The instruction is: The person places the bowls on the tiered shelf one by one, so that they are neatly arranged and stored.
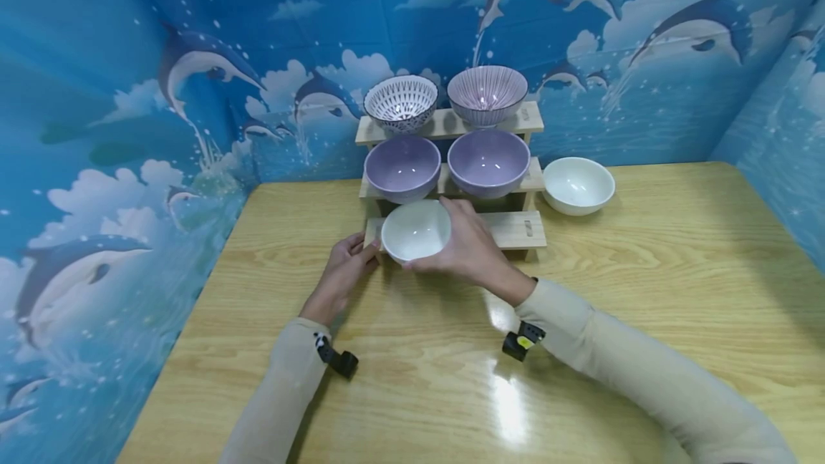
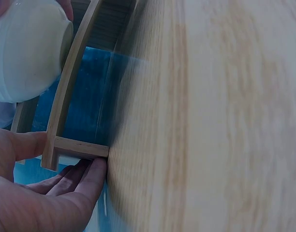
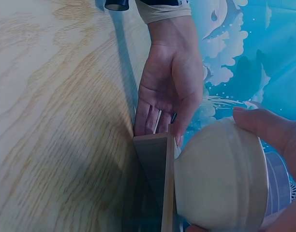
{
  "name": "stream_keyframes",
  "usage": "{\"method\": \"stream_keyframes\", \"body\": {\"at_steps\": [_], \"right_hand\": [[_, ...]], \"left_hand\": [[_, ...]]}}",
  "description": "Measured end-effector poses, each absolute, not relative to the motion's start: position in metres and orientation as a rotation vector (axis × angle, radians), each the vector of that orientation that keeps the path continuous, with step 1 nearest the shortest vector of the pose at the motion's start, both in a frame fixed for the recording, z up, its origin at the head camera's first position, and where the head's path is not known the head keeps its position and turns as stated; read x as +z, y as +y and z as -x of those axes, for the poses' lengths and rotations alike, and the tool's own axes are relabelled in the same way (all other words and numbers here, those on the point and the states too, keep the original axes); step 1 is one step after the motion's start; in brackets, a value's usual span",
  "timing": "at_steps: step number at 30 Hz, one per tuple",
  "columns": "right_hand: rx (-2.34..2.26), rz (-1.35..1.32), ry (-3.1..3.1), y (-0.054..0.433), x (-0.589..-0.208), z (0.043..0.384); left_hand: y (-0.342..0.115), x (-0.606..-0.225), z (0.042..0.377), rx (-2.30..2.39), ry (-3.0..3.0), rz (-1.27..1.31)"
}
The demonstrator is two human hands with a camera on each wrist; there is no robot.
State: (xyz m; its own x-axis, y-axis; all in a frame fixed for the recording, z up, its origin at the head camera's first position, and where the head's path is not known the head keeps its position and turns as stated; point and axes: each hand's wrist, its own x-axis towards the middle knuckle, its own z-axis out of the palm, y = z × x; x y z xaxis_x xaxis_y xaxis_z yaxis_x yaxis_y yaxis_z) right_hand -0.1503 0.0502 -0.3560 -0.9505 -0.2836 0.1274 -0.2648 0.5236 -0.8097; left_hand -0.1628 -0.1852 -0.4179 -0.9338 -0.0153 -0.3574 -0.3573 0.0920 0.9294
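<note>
My right hand (image 1: 473, 243) grips a white bowl (image 1: 416, 231) by its right side, thumb at the near rim. The bowl is tilted toward me over the left part of the lowest step of a wooden three-tier rack (image 1: 515, 230). In the right wrist view the base of that bowl (image 3: 215, 176) lies against or very close to the board. At the left end of the same step, my left hand (image 1: 344, 267) holds the rack. The left wrist view shows its thumb on the board's end (image 2: 50, 157) and the fingers (image 2: 92, 181) at the leg's outer side.
Two purple bowls (image 1: 402, 167) (image 1: 489, 162) stand on the middle step. On the top step are a black-and-white patterned bowl (image 1: 401, 102) and a striped bowl (image 1: 487, 95). Another white bowl (image 1: 578, 185) sits on the wooden table (image 1: 657, 292), right of the rack. A dolphin-print curtain (image 1: 258, 20) hangs behind.
</note>
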Motion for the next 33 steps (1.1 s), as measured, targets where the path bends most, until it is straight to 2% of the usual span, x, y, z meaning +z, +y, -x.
{"method": "stream_keyframes", "body": {"at_steps": [33], "right_hand": [[-1.491,0.533,2.730,0.036,-0.364,0.145]], "left_hand": [[-0.184,-0.419,0.163,1.961,2.135,0.349]]}}
